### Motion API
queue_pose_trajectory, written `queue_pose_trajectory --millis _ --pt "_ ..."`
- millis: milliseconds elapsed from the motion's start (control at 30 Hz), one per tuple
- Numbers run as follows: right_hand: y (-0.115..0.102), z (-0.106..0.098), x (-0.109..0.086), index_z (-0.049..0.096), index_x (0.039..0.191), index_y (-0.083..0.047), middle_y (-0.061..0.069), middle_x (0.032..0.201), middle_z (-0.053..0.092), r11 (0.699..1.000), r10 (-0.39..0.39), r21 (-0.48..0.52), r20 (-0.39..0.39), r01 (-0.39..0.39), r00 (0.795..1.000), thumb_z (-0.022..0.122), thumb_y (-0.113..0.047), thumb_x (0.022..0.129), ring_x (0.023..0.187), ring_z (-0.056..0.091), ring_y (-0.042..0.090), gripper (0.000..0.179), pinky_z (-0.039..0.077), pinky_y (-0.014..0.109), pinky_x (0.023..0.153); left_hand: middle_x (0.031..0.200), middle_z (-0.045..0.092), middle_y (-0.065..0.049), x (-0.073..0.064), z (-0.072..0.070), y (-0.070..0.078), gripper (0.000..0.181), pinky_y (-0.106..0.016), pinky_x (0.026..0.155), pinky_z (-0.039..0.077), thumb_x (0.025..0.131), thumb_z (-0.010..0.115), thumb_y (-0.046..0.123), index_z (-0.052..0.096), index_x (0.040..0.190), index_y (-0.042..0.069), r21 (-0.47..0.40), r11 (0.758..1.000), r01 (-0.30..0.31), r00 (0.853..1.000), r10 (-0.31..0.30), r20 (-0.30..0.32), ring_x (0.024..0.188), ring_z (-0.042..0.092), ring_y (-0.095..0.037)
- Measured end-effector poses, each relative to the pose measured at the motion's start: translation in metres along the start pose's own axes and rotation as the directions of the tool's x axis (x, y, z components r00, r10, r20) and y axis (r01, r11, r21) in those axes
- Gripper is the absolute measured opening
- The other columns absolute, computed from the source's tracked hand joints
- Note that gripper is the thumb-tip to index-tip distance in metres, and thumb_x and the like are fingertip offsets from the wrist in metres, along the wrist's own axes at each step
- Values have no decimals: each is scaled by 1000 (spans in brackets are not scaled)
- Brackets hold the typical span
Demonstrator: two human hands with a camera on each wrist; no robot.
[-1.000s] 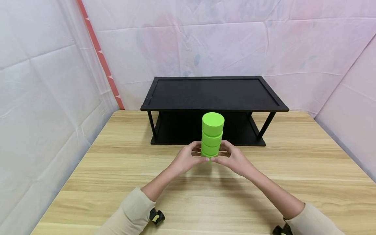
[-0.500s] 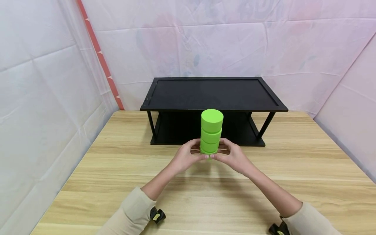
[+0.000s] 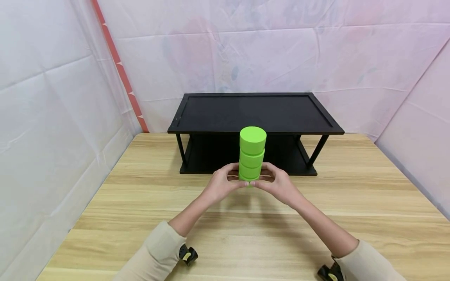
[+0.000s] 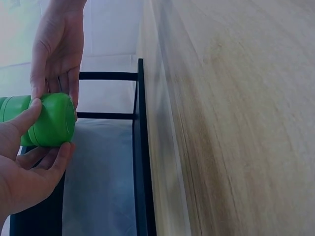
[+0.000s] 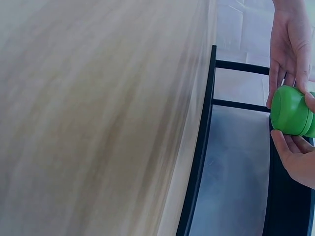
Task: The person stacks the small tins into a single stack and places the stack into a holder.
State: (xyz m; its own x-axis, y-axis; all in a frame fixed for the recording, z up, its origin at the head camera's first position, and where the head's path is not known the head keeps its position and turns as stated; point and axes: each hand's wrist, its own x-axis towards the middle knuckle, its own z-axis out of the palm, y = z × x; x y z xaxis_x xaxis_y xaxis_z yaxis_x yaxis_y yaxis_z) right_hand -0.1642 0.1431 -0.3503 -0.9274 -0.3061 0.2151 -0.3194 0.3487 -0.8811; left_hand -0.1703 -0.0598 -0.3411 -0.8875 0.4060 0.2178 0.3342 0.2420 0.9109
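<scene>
A bright green ridged cylinder, like a lidded canister in stacked sections, stands upright in the air before the black rack. My left hand grips its lower end from the left, thumb in front and fingers curled behind. From the right, my right hand grips the same part, and the two thumb tips almost meet. In the left wrist view the underside of the cylinder shows above the wooden surface. The right wrist view also has the cylinder between both hands.
Behind the cylinder stands a black two-tier rack with slanting posts and a rimmed top. It rests on a light wooden table. Pale cloth walls enclose the table at the back and sides, with a red strip at left.
Both hands have raised the green cylinder slightly, and it has shifted a little left. The rack stays where it was.
</scene>
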Motion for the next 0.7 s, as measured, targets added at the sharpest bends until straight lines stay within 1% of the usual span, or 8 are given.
queue_pose_trajectory --millis 33,100,233,267,433,500,567,700 --pt "0 0 0 50 122 1 15 114 56 1000 2 -4 -2 -2 1000 73 -16 80 104 56 26 51 49 29 85 118 54 -13 2 1 -6 54 -35 89 47 79 74 10 50 126 -2 -1 1000 5 1000 -5 -5 104 56 -25" --pt "-2 0 1 50 122 1 16 114 56 1000 4 -4 -4 -4 1000 73 -16 80 103 56 26 51 49 28 84 119 54 -13 2 0 -3 55 -34 89 47 79 73 11 49 127 0 0 1000 15 1000 -15 -8 105 55 -24" --pt "-5 0 3 49 123 2 17 115 55 1000 8 14 -9 -8 1000 73 -16 81 103 57 26 52 49 26 83 119 54 -17 -3 -4 16 52 -33 87 48 80 71 6 48 126 -4 -13 1000 20 1000 -20 -11 104 56 -29" --pt "-6 0 3 49 123 2 17 115 55 1000 6 21 -11 -6 1000 73 -15 81 103 57 26 52 49 26 83 118 54 -18 -2 -5 18 52 -33 86 48 80 71 3 48 126 -5 -19 1000 23 1000 -23 -11 104 56 -30" --pt "-9 -1 7 49 123 2 17 115 55 1000 7 30 -23 -6 1000 73 -15 81 102 57 26 52 49 26 84 118 56 -12 11 -4 -6 55 -28 83 49 78 74 9 50 127 1 -13 1000 17 1000 -17 -20 101 58 -22" --pt "-10 -1 8 49 123 2 17 115 55 999 11 31 -26 -11 1000 73 -15 81 102 58 26 52 49 26 83 118 56 -10 14 -4 -10 56 -25 82 49 78 74 11 50 128 3 -6 1000 17 1000 -18 -20 100 58 -20" --pt "-11 -2 9 50 123 2 17 115 55 999 14 32 -28 -13 1000 73 -16 80 102 58 26 52 49 26 83 118 56 -11 15 -5 -7 56 -25 81 49 78 74 10 50 128 2 -5 1000 20 1000 -20 -19 100 58 -21" --pt "-12 -3 10 51 122 2 16 114 55 1000 14 21 -27 -14 1000 73 -17 81 101 59 25 50 49 26 83 117 56 -16 9 -9 12 52 -26 81 50 79 72 5 49 126 -3 -20 1000 21 1000 -22 -12 100 58 -27"
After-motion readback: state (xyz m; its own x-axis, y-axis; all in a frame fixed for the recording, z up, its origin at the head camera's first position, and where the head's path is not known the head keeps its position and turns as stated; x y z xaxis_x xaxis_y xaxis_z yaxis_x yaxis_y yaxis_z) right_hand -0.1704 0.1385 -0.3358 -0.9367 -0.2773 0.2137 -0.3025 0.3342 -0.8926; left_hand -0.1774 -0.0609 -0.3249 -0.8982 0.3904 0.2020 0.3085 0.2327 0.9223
